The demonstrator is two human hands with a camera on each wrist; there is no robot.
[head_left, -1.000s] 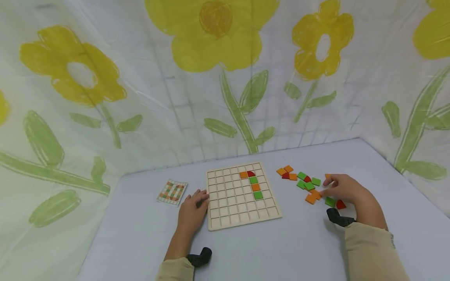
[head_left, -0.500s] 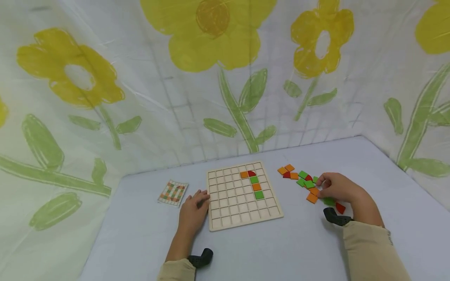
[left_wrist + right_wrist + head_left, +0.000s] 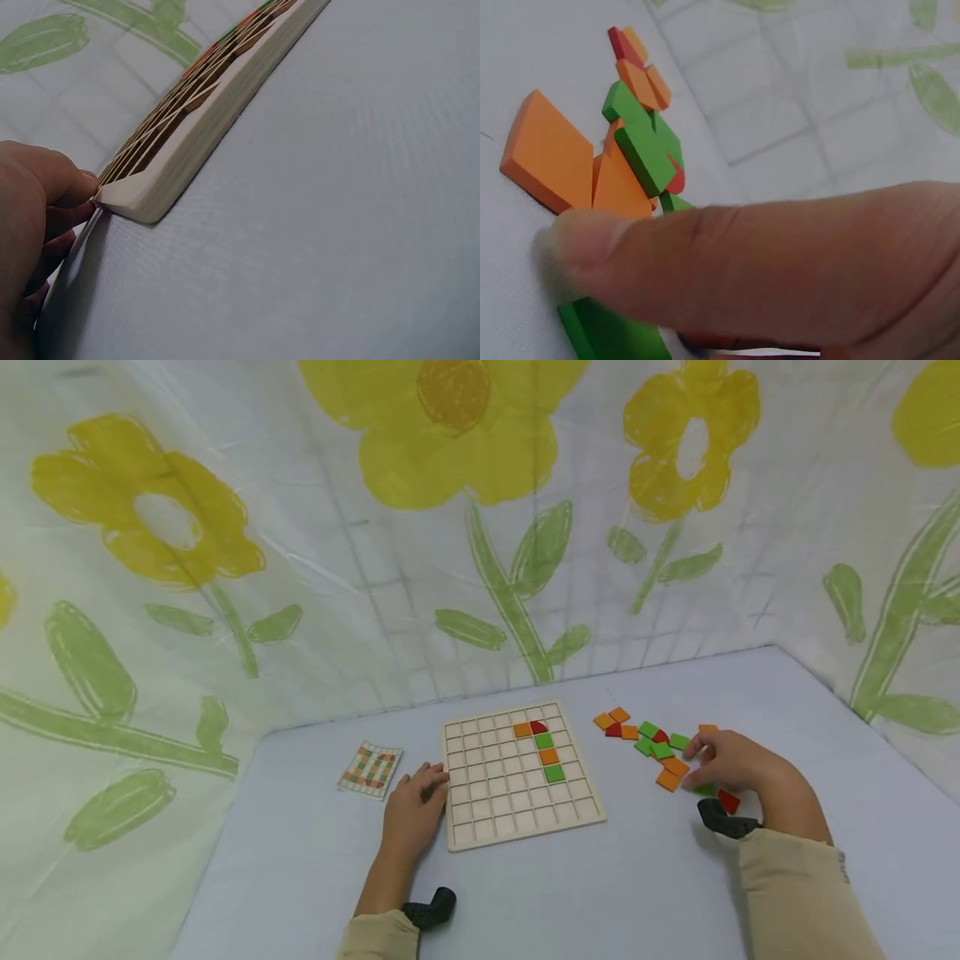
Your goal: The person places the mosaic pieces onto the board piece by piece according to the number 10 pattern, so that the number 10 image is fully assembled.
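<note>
Left hand [image 3: 411, 814]: I am resting it flat on the surface [image 3: 570, 893], fingers [image 3: 52, 187] relaxed and lying against the near-left corner of the wooden grid board [image 3: 521, 772]; gripping nothing, likely just steadying the board so it is not sliding.
Right hand [image 3: 738, 764]: I am hovering it low over the loose tile pile [image 3: 660, 750], fingers curled down toward the tiles; in the wrist view one finger [image 3: 765, 262] is lying across a green tile [image 3: 611, 330] with its tip at an orange tile [image 3: 622, 187]. Cannot tell whether I am pinching a tile or only touching it.
Tile pile: orange, green and red pieces are sitting just right of the board, some overlapping, within easy reach of my right hand; a red piece [image 3: 727, 800] and a green one [image 3: 703, 790] are peeking out under that hand.
Board: lying flat in the middle of the surface, between my hands; most cells bare, a short run in the upper right is filled: orange, a red quarter-round, then green, orange, green going down.
Pattern card [image 3: 369, 769]: sitting left of the board, apart from it, just beyond my left hand; showing a woven orange-green-red pattern, placed where I am able to glance at it.
Backdrop [image 3: 465, 527]: sheet with yellow flowers is hanging behind the surface.
</note>
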